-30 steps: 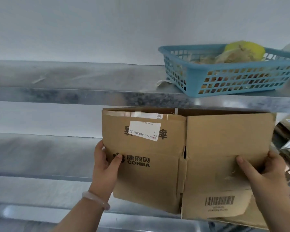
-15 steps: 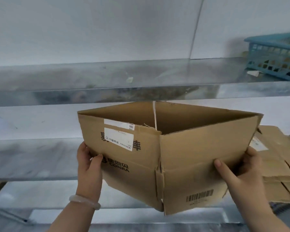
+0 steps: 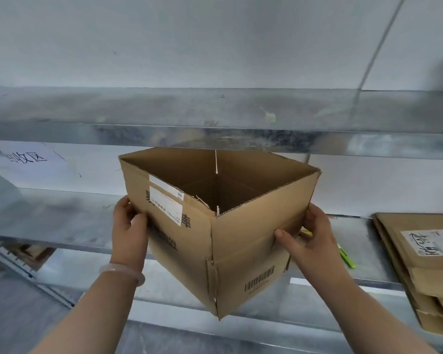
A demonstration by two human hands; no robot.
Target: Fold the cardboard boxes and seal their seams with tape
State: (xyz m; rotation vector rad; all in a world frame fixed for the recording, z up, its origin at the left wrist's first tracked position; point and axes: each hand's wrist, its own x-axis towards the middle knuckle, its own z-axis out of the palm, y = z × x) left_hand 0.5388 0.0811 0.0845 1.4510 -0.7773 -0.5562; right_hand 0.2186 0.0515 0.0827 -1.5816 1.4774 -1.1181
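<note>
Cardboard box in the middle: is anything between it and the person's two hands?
Nothing visible. The left hand grips the cardboard box at its left edge, and the right hand grips it at its right edge.

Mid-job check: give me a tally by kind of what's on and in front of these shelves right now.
opened cardboard box: 1, gripped by left hand and right hand
stack of flattened boxes: 1 (number of boxes in it unclear)
green-yellow tool: 1
paper sign: 1
Total: 4
</note>
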